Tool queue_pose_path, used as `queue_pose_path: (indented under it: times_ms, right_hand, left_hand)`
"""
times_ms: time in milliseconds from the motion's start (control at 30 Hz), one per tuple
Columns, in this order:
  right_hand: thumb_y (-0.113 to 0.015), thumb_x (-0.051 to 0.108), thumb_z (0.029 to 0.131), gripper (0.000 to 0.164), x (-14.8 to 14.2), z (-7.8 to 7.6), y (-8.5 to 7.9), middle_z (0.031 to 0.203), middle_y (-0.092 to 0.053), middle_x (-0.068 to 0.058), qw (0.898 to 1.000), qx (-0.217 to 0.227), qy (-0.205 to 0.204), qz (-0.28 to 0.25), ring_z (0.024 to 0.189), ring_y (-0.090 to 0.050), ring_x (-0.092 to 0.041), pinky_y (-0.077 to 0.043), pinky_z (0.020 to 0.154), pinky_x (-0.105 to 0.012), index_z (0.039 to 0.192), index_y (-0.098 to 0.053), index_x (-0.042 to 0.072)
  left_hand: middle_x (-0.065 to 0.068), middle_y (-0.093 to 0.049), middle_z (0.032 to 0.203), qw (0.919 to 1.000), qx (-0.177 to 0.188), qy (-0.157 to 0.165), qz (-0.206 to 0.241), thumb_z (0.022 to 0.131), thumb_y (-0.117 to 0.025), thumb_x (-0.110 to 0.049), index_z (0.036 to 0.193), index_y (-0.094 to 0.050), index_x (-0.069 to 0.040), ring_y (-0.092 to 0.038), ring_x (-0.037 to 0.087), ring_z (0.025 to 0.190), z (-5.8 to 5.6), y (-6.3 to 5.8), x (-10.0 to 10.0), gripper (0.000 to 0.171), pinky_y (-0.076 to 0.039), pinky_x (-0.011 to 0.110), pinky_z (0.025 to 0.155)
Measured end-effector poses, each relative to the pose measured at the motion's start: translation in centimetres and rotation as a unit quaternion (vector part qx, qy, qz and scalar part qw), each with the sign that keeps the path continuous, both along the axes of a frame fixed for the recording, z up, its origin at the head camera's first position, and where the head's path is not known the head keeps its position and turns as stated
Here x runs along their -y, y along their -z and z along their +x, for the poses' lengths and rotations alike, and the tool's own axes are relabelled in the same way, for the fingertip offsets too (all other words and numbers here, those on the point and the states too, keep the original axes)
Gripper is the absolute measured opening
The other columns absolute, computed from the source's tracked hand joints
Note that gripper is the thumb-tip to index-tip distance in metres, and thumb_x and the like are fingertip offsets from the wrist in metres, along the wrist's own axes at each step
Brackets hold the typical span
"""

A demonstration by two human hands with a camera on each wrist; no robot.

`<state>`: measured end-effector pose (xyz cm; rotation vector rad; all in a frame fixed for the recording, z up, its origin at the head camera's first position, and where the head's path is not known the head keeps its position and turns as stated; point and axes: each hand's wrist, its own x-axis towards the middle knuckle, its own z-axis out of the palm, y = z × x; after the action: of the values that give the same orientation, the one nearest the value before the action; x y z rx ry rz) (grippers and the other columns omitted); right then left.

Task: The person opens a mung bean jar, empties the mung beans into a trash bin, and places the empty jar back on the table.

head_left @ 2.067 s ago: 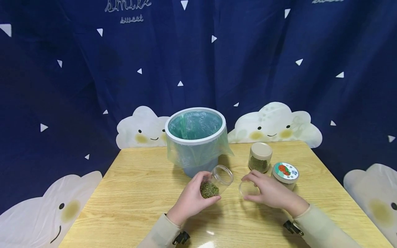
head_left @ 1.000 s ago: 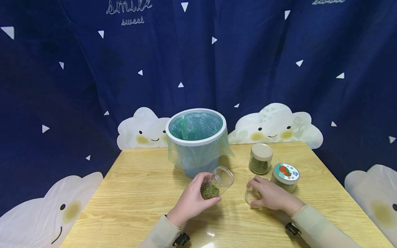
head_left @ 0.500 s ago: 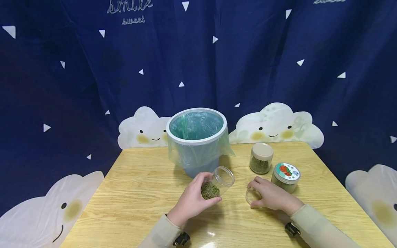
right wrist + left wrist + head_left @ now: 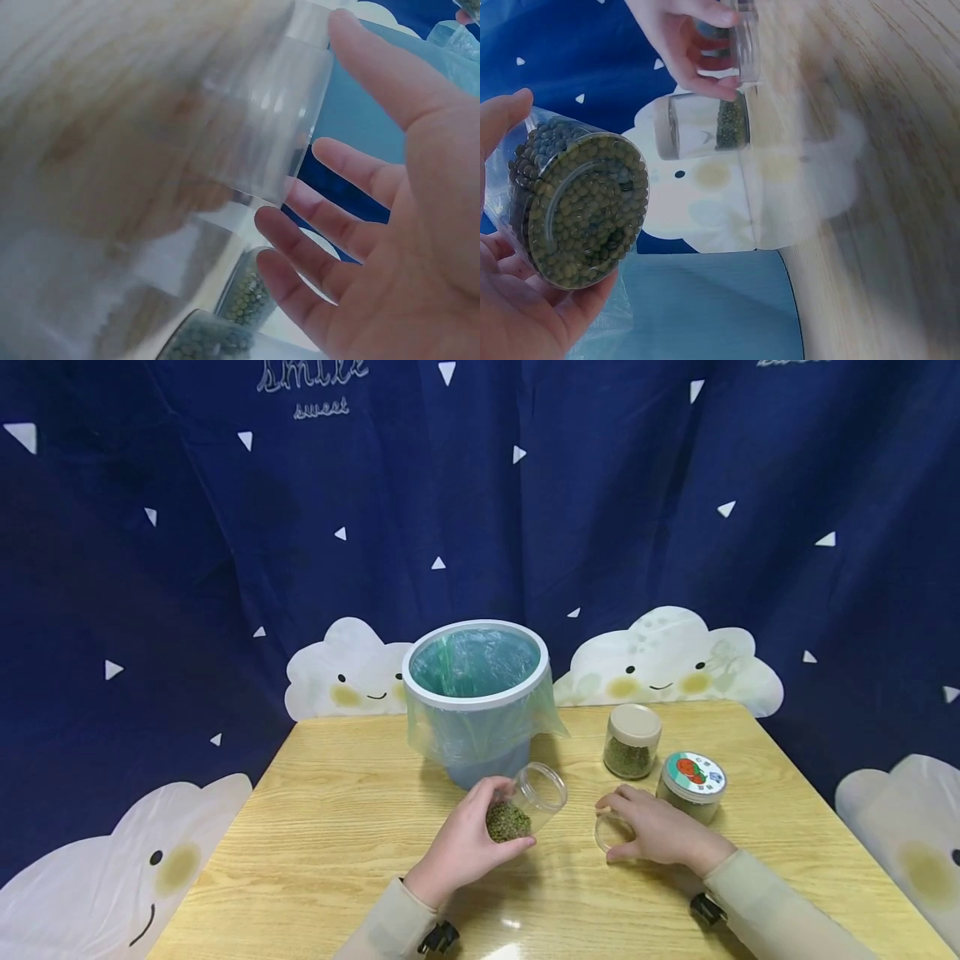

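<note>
My left hand [image 4: 461, 843] grips a clear open jar [image 4: 528, 806] partly filled with small green beans. The jar leans, mouth up and to the right, and the left wrist view shows beans heaped against its base. To the right, my right hand [image 4: 660, 827] spans a clear round lid [image 4: 611, 833] low at the tabletop, thumb on the near side and fingers on the far side. Seen from the right wrist, the fingertips [image 4: 274, 217] are right at the lid's edge.
Behind the jar stands a blue bin [image 4: 480, 747] with a white rim and a green plastic liner. A beige-lidded jar of green beans [image 4: 632, 743] and a jar with a tomato-picture lid [image 4: 692, 787] stand at the right. A dark blue curtain [image 4: 480, 485] hangs behind the table.
My right hand has moved slightly right and down to the tabletop with the lid, then stayed there. The left hand and its jar look the same.
</note>
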<state>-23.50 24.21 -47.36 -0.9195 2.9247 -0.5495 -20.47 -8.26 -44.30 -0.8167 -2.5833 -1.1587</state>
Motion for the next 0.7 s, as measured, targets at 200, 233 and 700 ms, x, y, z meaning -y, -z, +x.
queue_pose_path:
  times_ms: [200,233,700]
  right_hand:
    - [-0.077,0.041,0.091,0.052,0.2,-0.1,-1.3,0.123,-0.061,-0.007,0.999,-0.027,0.016,-0.018,0.103,-0.066,-0.025,-0.056,0.085,-0.044,0.129,-0.063,0.009]
    - [-0.076,0.040,0.093,0.048,0.2,-0.1,-1.6,0.122,-0.061,-0.006,0.999,-0.037,0.021,-0.023,0.104,-0.067,-0.026,-0.057,0.086,-0.043,0.128,-0.064,0.009]
    - [-0.075,0.022,0.095,0.016,0.3,-0.8,-6.1,0.109,-0.067,0.001,0.988,-0.131,0.048,-0.065,0.102,-0.069,-0.021,-0.058,0.085,-0.043,0.110,-0.070,0.017]
  left_hand:
    - [0.001,-0.063,0.128,1.0000,-0.001,-0.001,0.000,0.080,-0.089,-0.037,0.139,-0.051,-0.010,-0.063,0.018,0.119,0.0,-0.2,0.1,0.075,-0.051,0.041,0.107]
    - [0.001,-0.063,0.128,1.0000,-0.001,-0.001,0.000,0.080,-0.089,-0.037,0.139,-0.051,-0.010,-0.062,0.018,0.120,0.0,-0.2,0.1,0.075,-0.051,0.041,0.107]
    - [0.003,-0.063,0.128,0.9999,0.002,-0.004,0.011,0.080,-0.090,-0.036,0.138,-0.052,-0.012,-0.061,0.016,0.121,0.0,-0.9,0.3,0.073,-0.050,0.040,0.107]
